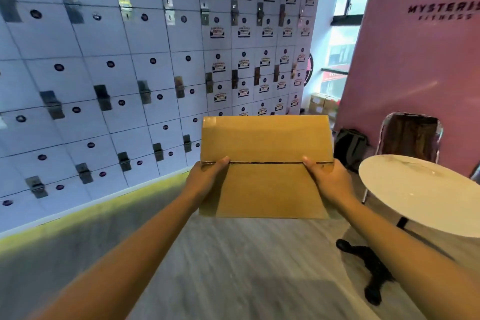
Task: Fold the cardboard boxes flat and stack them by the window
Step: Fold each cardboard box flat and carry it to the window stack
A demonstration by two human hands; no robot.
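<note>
A brown cardboard box [265, 163] is held up in front of me, above the floor, its flat face toward the camera with a seam between two flaps running across the middle. My left hand [207, 179] grips its left edge, thumb on the seam. My right hand [330, 179] grips the right edge the same way. Far back by the window [345, 21] stand other cardboard boxes [322, 104].
A wall of white lockers [130, 73] fills the left side. A round white table [426, 195] with a black base stands at the right, a chair [410, 138] and a dark backpack [349, 145] behind it, against a pink wall [415, 73]. Grey floor lies ahead.
</note>
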